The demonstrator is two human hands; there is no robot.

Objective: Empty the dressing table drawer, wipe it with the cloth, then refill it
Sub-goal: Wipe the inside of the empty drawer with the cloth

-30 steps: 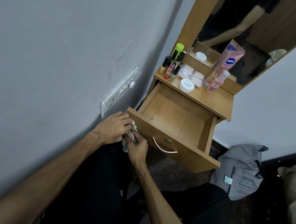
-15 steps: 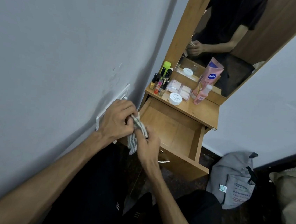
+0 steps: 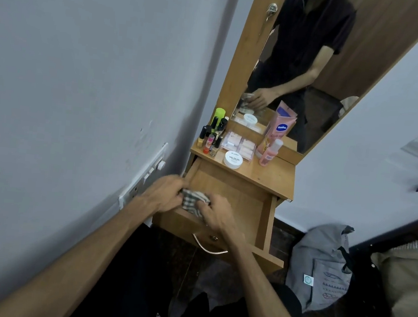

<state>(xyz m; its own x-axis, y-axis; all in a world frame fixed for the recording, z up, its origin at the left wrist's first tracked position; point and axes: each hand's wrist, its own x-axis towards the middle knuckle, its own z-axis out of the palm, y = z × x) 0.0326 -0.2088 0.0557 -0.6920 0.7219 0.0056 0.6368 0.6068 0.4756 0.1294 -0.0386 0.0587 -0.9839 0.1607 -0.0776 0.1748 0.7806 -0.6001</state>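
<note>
The wooden drawer (image 3: 244,203) of the dressing table is pulled out and holds nothing I can see. A checked cloth (image 3: 193,200) is bunched over the drawer's front left corner. My left hand (image 3: 165,195) grips its left side and my right hand (image 3: 216,214) grips its right side, fingers curled into the fabric. On the table top (image 3: 270,177) stand several small nail polish bottles (image 3: 209,140), a white round jar (image 3: 233,159), a clear compartment box (image 3: 240,144), a pink bottle (image 3: 270,153) and a pink tube (image 3: 279,128).
A tall mirror (image 3: 315,66) rises behind the table top. The grey wall with a switch plate (image 3: 149,172) runs close on the left. A grey bag (image 3: 320,268) lies on the floor at the right, beside a beige bundle (image 3: 406,282).
Both hands have carried the cloth up from below the drawer front to over the drawer's front left corner. The view has tilted up, showing more of the mirror.
</note>
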